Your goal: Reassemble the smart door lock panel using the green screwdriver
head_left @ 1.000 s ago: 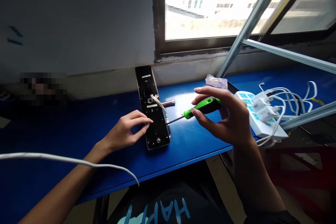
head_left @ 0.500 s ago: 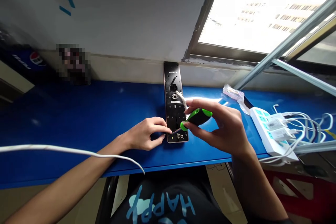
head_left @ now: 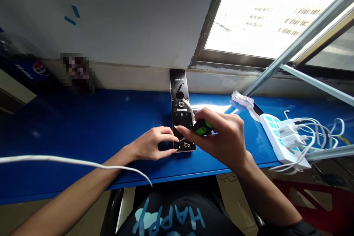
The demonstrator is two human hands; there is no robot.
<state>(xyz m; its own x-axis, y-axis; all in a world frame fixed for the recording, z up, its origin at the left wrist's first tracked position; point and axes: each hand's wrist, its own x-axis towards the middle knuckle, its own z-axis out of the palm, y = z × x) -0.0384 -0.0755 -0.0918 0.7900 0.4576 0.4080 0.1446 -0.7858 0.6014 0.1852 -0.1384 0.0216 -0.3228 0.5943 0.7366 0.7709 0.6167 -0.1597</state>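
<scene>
A long black panel (head_left: 179, 120), resembling the back of a door lock, lies lengthwise on the blue table with small screws, holes and a short white cable on it. My right hand (head_left: 221, 132) is closed around a green and black screwdriver (head_left: 203, 128). Its thin shaft slants down to the left, toward the panel's near end; the tip is hard to see at the fingertips. My left hand (head_left: 153, 143) rests at the panel's near left edge, forefinger and thumb stretched out and apart, touching it close to the tip. A metal post (head_left: 187, 145) sticks up beside them.
A white power strip (head_left: 272, 132) with several plugged-in chargers and cables stands on the right, near a plastic bag (head_left: 242, 99) and metal bars (head_left: 272, 68). A white cable (head_left: 83, 161) crosses above my left forearm. The wall (head_left: 132, 73) borders the table's (head_left: 69, 129) back.
My right hand has shifted left and wrapped further over the screwdriver handle, its thumb now reaching across the panel. The left hand stays by the panel's near edge. The view has tilted slightly.
</scene>
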